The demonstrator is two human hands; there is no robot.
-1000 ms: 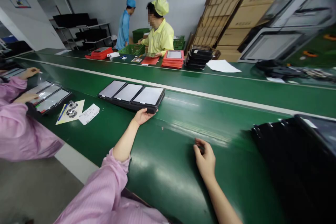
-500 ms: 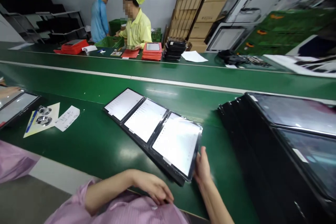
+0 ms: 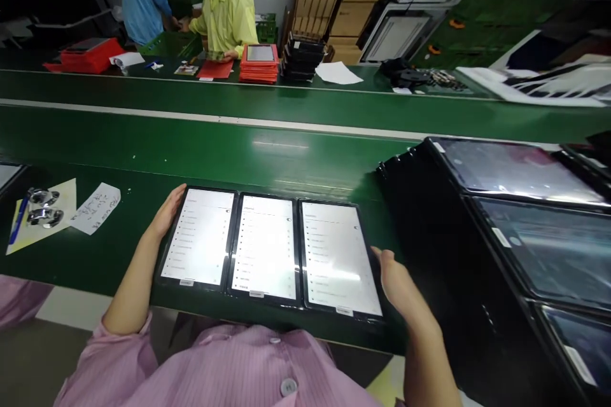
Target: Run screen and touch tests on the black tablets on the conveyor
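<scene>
Three lit tablets lie side by side in a black tray on the green bench, in front of my body: a left tablet [image 3: 200, 235], a middle tablet [image 3: 263, 248] and a right tablet [image 3: 337, 257]. White screens with lines of text show on all of them. My left hand [image 3: 167, 213] rests against the tray's left edge, its fingers wrapped round the upper corner. At the right edge, my right hand [image 3: 394, 276] grips the side of the tray, with some fingertips hidden behind it.
A tall stack of black trays with dark tablets [image 3: 539, 241] stands close on the right. Left lie a handwritten note [image 3: 98, 208] and metal rings [image 3: 45, 216] on yellow paper. Across the bench, a person in yellow [image 3: 229, 9] works beside red cases [image 3: 258, 65].
The tray of tablets has turned roughly square to my body and come nearer. My left hand has moved from my lap to its left edge. The view has tilted down.
</scene>
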